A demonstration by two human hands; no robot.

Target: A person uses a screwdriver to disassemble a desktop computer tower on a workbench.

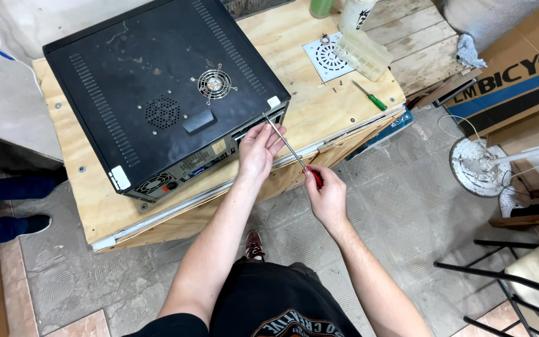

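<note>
Plywood tabletop [319, 118]: black computer case [157, 93]. Left hand [258, 150] fingers loosely open, bracing its corner; right hand [324, 195] fingers closed around red-handled screwdriver [291, 150]; keep the shaft square to the screw.

The red screwdriver handle [315, 178] is mostly hidden inside the right hand [327, 198]. The left hand [258, 150] covers part of the computer case's [157, 87] rear panel. At the far edge, a green bottle [320, 7] is cut off.
</note>
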